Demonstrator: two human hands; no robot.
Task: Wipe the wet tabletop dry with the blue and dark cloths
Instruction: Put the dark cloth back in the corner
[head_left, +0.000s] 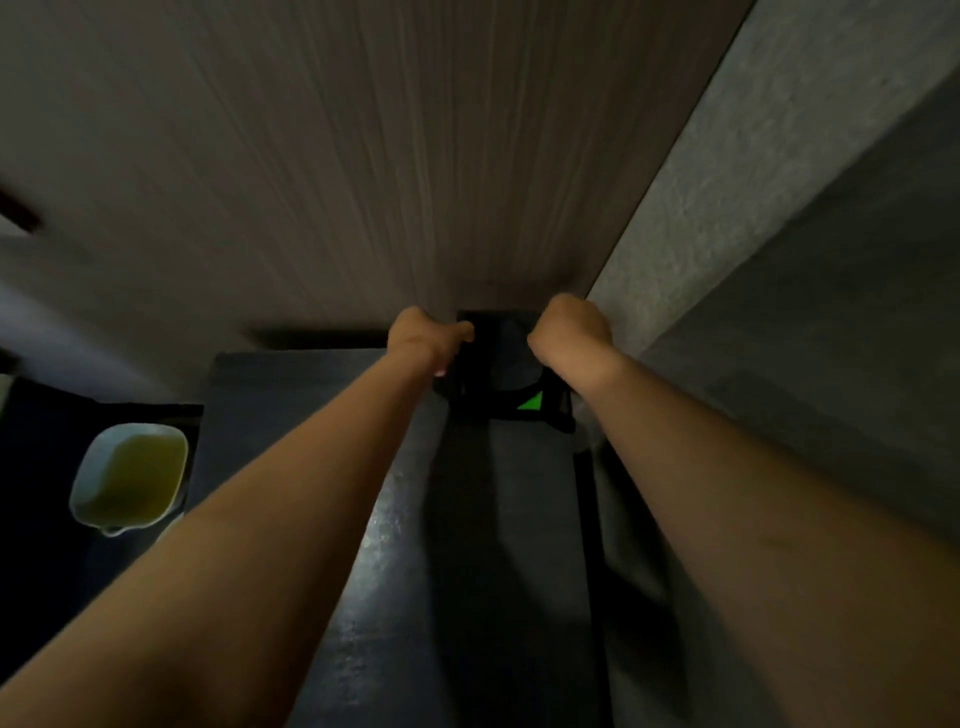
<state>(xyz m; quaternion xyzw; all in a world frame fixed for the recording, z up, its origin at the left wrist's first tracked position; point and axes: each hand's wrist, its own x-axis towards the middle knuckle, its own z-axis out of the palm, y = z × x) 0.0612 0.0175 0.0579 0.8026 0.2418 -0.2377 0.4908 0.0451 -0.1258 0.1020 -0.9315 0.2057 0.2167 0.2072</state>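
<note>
From the head camera, we see our left hand (427, 335) and right hand (569, 330) both curled into fists, each gripping a side of a dark square cloth (501, 358) with a small green triangle mark at its five o'clock corner. The cloth is at the far end of the dark, glossy tabletop (395, 571). At nine o'clock stands a white tub of yellowish liquid (130, 478). No writing is legible.

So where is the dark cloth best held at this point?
By its two far corners, from the near side, as both hands already do: left hand and right hand clench opposite edges of the dark cloth, spread flat on the tabletop.
</note>
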